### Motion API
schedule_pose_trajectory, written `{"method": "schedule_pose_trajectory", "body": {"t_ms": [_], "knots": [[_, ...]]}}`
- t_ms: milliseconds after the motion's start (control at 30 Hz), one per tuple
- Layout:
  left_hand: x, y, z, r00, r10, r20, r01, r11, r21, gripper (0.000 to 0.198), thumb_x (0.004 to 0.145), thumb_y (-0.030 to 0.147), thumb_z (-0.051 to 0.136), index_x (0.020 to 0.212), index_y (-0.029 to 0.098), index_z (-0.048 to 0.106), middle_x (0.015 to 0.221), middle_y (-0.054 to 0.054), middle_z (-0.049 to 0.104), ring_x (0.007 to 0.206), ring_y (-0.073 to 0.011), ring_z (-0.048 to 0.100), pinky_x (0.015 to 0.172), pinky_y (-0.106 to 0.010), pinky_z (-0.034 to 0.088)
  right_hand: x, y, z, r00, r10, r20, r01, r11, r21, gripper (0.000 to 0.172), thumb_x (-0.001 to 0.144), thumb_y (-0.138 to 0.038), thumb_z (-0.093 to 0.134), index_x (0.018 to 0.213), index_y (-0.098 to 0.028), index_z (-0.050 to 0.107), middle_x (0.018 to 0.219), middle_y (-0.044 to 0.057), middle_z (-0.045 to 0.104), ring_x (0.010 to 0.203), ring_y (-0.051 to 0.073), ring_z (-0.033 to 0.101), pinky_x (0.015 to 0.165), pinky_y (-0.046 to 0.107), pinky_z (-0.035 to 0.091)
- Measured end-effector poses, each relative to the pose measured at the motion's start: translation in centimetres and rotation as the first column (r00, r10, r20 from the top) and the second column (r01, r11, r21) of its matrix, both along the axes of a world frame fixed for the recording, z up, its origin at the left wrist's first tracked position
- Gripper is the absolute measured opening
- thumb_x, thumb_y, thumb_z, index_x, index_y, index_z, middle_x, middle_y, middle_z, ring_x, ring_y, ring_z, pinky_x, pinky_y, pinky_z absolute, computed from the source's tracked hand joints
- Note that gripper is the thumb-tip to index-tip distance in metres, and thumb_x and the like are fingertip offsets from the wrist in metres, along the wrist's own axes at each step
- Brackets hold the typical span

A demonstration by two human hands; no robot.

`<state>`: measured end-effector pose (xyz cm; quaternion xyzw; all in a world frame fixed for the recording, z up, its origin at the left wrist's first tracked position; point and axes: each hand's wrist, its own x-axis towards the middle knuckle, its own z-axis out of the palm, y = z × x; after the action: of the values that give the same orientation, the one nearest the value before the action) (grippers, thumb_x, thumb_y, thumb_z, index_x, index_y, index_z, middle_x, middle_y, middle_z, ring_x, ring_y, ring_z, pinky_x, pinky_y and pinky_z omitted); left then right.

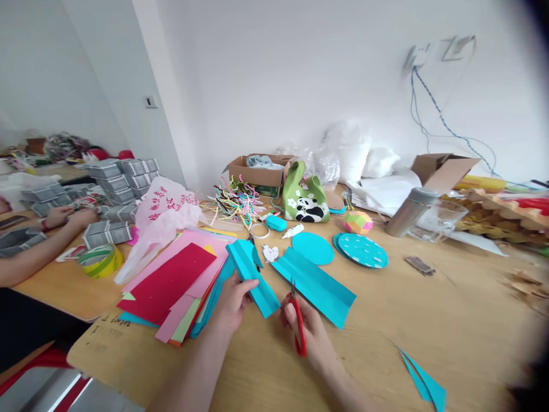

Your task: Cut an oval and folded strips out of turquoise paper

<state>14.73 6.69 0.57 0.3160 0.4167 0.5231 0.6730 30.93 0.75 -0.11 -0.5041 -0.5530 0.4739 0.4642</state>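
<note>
My left hand point(235, 298) grips a folded strip of turquoise paper point(253, 280), its thumb lying across the face. In my right hand point(311, 329) is a pair of scissors point(299, 326) with red handles, blades pointing away from me. Beyond the scissors lies a second creased turquoise sheet point(317, 286) on the table. The blades look apart from the held strip. Behind these are a plain turquoise disc point(313, 248) and a turquoise disc with pale marks point(363, 250). A small white cutout point(270, 253) and a white glue bottle point(293, 231) lie between.
Stacked coloured paper point(167, 286) lies left, beside a roll of tape point(102, 261). Paper scraps point(422, 380) are at front right. A green panda bag point(305, 197), a cardboard box point(257, 174) and a steel flask point(412, 212) stand behind. Another person's hands point(71, 217) are far left.
</note>
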Motion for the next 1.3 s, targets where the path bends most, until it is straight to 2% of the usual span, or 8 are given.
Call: {"method": "schedule_pose_trajectory", "body": {"t_ms": [67, 167, 333, 667, 833, 1067, 1300], "knots": [[-0.5, 0.5, 0.1, 0.998, 0.049, 0.033, -0.05, 0.998, 0.028, 0.032, 0.054, 0.027, 0.085, 0.077, 0.016, 0.067, 0.073, -0.001, 0.069, 0.066, -0.0161, 0.063, 0.062, -0.027, 0.049, 0.0, -0.2, 0.2, 0.99, 0.112, 0.084, -0.108, 0.993, -0.055, 0.059, 0.081, -0.076, 0.044, 0.065, -0.019, 0.047, 0.062, 0.001, 0.05, 0.058, 0.013, 0.044, 0.054, 0.026, 0.032], [-1.3, 1.1, 0.1, 0.992, 0.115, 0.057, -0.118, 0.992, 0.048, 0.032, 0.052, 0.026, 0.085, 0.076, 0.016, 0.067, 0.07, 0.0, 0.068, 0.064, -0.0146, 0.062, 0.061, -0.026, 0.049, -0.1, -0.5, 0.2, 0.966, 0.231, 0.117, -0.213, 0.966, -0.144, 0.062, 0.08, -0.078, 0.04, 0.061, -0.019, 0.046, 0.055, 0.001, 0.053, 0.051, 0.012, 0.046, 0.051, 0.025, 0.032], [-1.9, 1.6, 0.1, 0.989, 0.145, 0.034, -0.147, 0.987, 0.067, 0.032, 0.054, 0.029, 0.083, 0.074, 0.015, 0.064, 0.067, -0.001, 0.067, 0.061, -0.0162, 0.063, 0.058, -0.027, 0.049, 0.1, -0.4, -0.3, 0.938, 0.329, 0.113, -0.297, 0.926, -0.233, 0.062, 0.081, -0.077, 0.041, 0.058, -0.02, 0.045, 0.047, -0.001, 0.051, 0.041, 0.01, 0.046, 0.045, 0.023, 0.031], [-1.5, 0.9, 0.2, 0.994, 0.093, -0.055, -0.091, 0.995, 0.043, 0.034, 0.055, 0.03, 0.082, 0.077, 0.016, 0.061, 0.063, 0.0, 0.065, 0.054, -0.0166, 0.061, 0.047, -0.027, 0.048, 0.3, -0.4, -0.8, 0.942, 0.33, 0.061, -0.306, 0.918, -0.253, 0.06, 0.08, -0.076, 0.045, 0.063, -0.018, 0.05, 0.048, -0.002, 0.053, 0.04, 0.01, 0.05, 0.041, 0.021, 0.032], [-1.4, 0.9, 0.2, 0.993, 0.066, -0.097, -0.061, 0.997, 0.051, 0.032, 0.057, 0.032, 0.08, 0.076, 0.017, 0.06, 0.061, 0.001, 0.062, 0.052, -0.0155, 0.059, 0.046, -0.025, 0.045, 0.3, -0.3, -1.0, 0.939, 0.34, 0.058, -0.316, 0.916, -0.249, 0.061, 0.079, -0.077, 0.046, 0.063, -0.018, 0.05, 0.046, -0.002, 0.053, 0.038, 0.01, 0.049, 0.039, 0.021, 0.028], [-1.3, 1.0, -0.3, 0.994, 0.041, -0.101, -0.037, 0.998, 0.041, 0.028, 0.058, 0.031, 0.079, 0.071, 0.018, 0.058, 0.058, 0.003, 0.06, 0.051, -0.0149, 0.057, 0.046, -0.026, 0.044, 0.2, -0.2, -1.1, 0.941, 0.33, 0.078, -0.303, 0.922, -0.242, 0.06, 0.077, -0.076, 0.049, 0.06, -0.019, 0.048, 0.045, -0.002, 0.052, 0.036, 0.009, 0.047, 0.038, 0.02, 0.025], [-1.4, 1.0, -0.4, 0.996, 0.023, -0.087, -0.02, 0.999, 0.037, 0.026, 0.058, 0.03, 0.079, 0.07, 0.018, 0.059, 0.059, 0.002, 0.06, 0.051, -0.0145, 0.057, 0.046, -0.024, 0.044, 0.3, -0.2, -1.1, 0.942, 0.321, 0.094, -0.288, 0.922, -0.259, 0.061, 0.077, -0.077, 0.048, 0.063, -0.017, 0.053, 0.044, -0.002, 0.051, 0.035, 0.009, 0.047, 0.037, 0.02, 0.023]]}}
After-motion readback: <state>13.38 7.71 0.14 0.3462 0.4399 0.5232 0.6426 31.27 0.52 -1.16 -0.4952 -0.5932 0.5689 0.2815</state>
